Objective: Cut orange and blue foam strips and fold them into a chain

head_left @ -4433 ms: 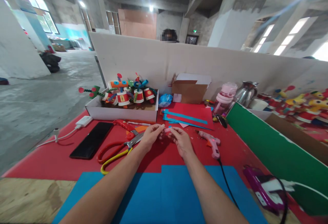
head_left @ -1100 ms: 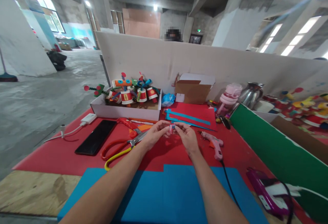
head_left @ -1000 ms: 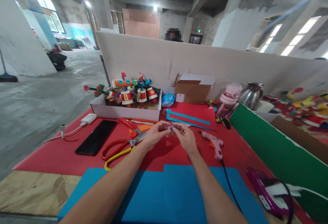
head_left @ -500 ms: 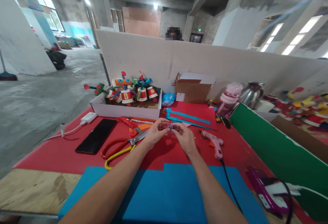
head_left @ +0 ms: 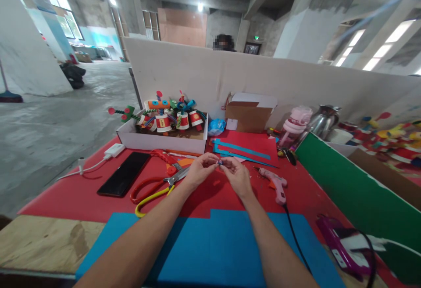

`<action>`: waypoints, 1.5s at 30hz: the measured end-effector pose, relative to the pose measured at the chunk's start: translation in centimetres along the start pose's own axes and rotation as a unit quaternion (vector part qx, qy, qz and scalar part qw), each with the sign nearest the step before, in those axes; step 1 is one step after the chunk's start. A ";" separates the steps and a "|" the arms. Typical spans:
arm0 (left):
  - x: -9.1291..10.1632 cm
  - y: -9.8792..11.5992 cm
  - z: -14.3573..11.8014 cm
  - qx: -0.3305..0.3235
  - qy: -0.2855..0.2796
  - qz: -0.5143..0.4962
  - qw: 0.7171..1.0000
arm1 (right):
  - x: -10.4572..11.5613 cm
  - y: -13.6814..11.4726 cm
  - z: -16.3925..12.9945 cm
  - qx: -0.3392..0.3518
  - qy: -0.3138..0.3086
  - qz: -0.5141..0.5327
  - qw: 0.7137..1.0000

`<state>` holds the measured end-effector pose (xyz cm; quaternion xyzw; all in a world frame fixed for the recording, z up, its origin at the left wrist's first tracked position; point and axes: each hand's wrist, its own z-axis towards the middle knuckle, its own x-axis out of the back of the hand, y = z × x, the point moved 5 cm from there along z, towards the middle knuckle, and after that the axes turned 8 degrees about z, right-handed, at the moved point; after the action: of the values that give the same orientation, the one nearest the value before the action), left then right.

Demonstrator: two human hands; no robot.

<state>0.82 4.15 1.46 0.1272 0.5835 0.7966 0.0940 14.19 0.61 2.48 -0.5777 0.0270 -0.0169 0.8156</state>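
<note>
My left hand (head_left: 200,171) and my right hand (head_left: 237,175) meet above the red table cover (head_left: 72,198), fingertips pinched together on a small striped blue-and-white coiled piece (head_left: 220,162). Both hands hold it just off the surface. Red-and-yellow-handled scissors (head_left: 154,188) lie just left of my left hand. A pink glue gun (head_left: 275,184) rests to the right of my right hand.
A white box of finished paper-cup figures (head_left: 164,130) stands behind, with a black phone (head_left: 125,179), red and blue paper sheets (head_left: 246,147), a cardboard box (head_left: 248,114), a pink bottle (head_left: 291,132), a kettle (head_left: 320,121), a green board (head_left: 355,196), blue sheets (head_left: 210,253) in front. A person sits beyond the white partition.
The small piece has been turned and drawn closer between my fingertips. Both hands stay over the same spot, and the view has shifted slightly.
</note>
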 end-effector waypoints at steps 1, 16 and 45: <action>0.0 0.0 0.0 0.002 -0.003 -0.002 1.000 | 0.0 0.0 0.0 -0.001 0.000 0.000 1.000; 0.2 0.1 0.0 -0.017 0.031 0.033 0.999 | 0.4 -0.2 0.2 -0.003 0.027 0.017 0.999; -0.2 0.1 -0.4 0.051 0.016 0.091 0.994 | -0.1 2.5 -0.3 -0.148 0.066 0.225 0.961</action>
<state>0.91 3.70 1.43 0.1712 0.6110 0.7729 0.0052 14.04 1.22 0.00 -0.6682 0.2122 0.1337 0.7004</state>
